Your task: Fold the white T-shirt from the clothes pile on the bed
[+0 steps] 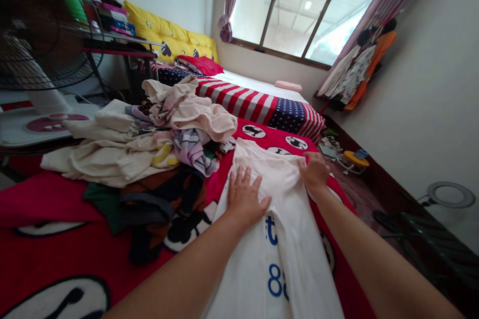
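A white garment [258,259] with blue lettering and numerals lies lengthwise before me on a red blanket [220,182] with black-and-white round motifs. Whether it is a shirt or trousers I cannot tell. My left hand [245,199] rests flat on its upper part, fingers spread. At the garment's far right corner, my right hand [316,172] has its fingers curled closed on the cloth edge; the fingertips are partly hidden. Left of the garment is a heap of rumpled clothes [149,134] in cream, lilac, brown, dark blue and green.
A fan [48,55] stands at the left, near a cluttered desk [123,37]. Farther back is a bed with a flag-patterned cover [247,97] and yellow cushion [175,32]. Clothes [362,70] hang on the right wall. A yellow stool [355,159] and ring light [451,194] stand right.
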Demonstrator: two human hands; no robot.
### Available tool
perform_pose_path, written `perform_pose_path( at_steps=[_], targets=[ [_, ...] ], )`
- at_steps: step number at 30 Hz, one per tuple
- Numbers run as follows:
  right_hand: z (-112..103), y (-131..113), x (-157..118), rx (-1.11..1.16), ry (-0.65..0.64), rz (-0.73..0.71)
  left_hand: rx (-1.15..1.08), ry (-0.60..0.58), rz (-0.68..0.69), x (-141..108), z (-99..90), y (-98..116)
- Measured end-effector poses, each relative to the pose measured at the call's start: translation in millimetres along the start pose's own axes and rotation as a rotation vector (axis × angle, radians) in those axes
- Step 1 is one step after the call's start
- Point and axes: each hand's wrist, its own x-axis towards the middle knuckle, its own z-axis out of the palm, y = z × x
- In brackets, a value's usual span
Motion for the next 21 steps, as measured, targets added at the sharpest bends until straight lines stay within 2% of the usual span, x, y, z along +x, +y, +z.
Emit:
perform_pose_path(
  at_steps=[1, 3, 5, 7, 10, 14, 18, 21],
  targets=[
    [1.1, -2.2, -1.9, 0.030, -0.013, -0.119, 0.001, -0.004, 0.000, 0.0, -0.2, 0.0],
    [6.3, -3.3, -5.7, 0.041, -0.175, -0.262, 0.005, -0.011, 0.003, 0.3, 0.0, -0.4],
    [13.3, -1.8, -8.7, -0.022, -0.385, -0.236, 0.007, -0.017, 0.006, 1.0, 0.5, -1.2],
    [18.4, -0.6, -11.8, -0.075, -0.495, -0.132, 0.007, -0.029, 0.005, 1.5, 0.8, -2.0],
    [17.9, -1.5, -21.1, -0.077, -0.480, -0.059, 0.013, -0.050, -0.001, 1.8, 0.2, -2.8],
    [0.7, 0.0, -52.7, -0.052, -0.413, -0.069, 0.029, -0.072, 0.012, 1.4, -1.4, -3.5],
    [-31.8, 3.1, -109.3, 0.018, -0.266, -0.229, 0.043, -0.078, 0.021, 1.0, -3.6, -3.2],
    [-58.9, -1.6, -162.1, 0.101, -0.290, -0.387, 0.042, -0.103, 0.027, 1.4, -6.1, -3.6]
  ],
)
